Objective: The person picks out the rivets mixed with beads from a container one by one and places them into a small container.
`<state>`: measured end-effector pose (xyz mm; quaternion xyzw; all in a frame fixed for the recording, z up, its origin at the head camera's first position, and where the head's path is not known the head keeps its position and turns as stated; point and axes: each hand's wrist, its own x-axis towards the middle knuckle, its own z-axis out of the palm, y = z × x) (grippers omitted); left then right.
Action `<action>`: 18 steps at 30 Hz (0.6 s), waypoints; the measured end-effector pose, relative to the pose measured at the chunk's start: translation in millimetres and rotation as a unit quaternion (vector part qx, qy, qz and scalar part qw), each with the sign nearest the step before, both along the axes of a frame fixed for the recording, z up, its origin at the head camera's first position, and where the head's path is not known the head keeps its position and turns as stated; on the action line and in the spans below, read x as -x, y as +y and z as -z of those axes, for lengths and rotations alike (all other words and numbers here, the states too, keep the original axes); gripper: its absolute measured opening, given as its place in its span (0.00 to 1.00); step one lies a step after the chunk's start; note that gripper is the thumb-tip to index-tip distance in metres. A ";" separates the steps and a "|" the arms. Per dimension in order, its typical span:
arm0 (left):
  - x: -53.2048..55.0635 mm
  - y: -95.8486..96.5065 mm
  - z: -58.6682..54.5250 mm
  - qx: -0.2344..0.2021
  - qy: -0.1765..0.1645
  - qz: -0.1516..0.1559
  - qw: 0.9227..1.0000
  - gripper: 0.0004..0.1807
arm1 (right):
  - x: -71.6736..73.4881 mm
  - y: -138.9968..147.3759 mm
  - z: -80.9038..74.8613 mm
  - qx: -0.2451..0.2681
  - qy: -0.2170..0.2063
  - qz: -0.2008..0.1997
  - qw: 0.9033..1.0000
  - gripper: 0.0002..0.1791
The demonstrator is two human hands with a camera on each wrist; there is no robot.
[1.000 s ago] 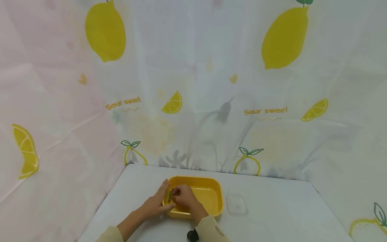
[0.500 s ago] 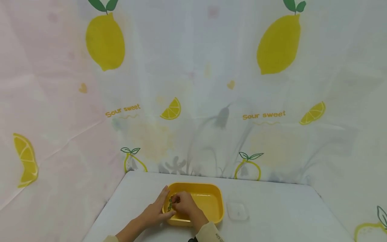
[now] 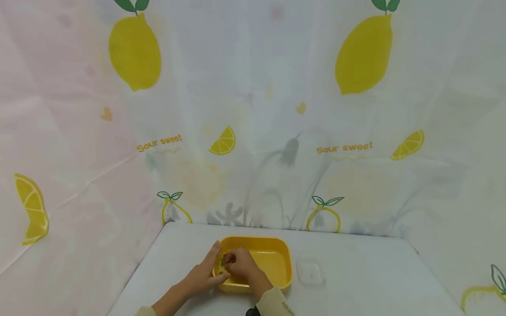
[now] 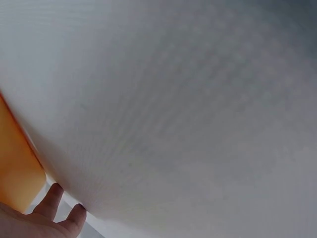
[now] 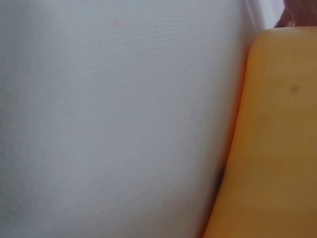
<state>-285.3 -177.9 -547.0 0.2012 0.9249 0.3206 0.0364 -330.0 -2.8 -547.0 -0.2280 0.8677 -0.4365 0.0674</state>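
Observation:
A yellow rectangular tray (image 3: 291, 267) stands on the white table. Along its left end lies my left hand (image 3: 200, 276), fingers extended by the outer side and thumb reaching over the near left corner. My right hand (image 3: 242, 263) is inside the tray, fingers curled, thumb and fingertips pinching at small green pieces (image 3: 223, 262) near the left wall. Another small green piece (image 3: 221, 273) lies just below, by the left thumb. The fingers partly hide these pieces; their kind cannot be made out. In the right wrist view the tray's outer wall (image 5: 277, 148) fills the right side.
A clear, shallow plastic container or lid (image 3: 310, 273) sits on the table (image 3: 363, 272) right of the tray. A lemon-printed curtain (image 3: 253, 109) rises behind and on both sides of the table.
The row of green pieces by the right fingertips has broken up, with one piece now apart near the left thumb. Both hands stay nearly in place; the head view has tilted slightly.

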 end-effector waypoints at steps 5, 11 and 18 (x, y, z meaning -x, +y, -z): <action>4.8 -0.1 -5.9 0.014 0.021 0.000 1.000 0.51 | 4.2 0.8 -6.8 -0.006 0.017 0.000 1.000 0.04; 5.2 -0.5 -5.4 0.015 0.029 0.006 0.999 0.51 | 1.2 0.7 -7.4 0.003 0.016 0.002 1.000 0.02; 1.6 -2.7 4.0 0.007 0.012 0.004 1.000 0.51 | -2.9 -0.2 -2.1 0.023 0.014 0.001 1.000 0.03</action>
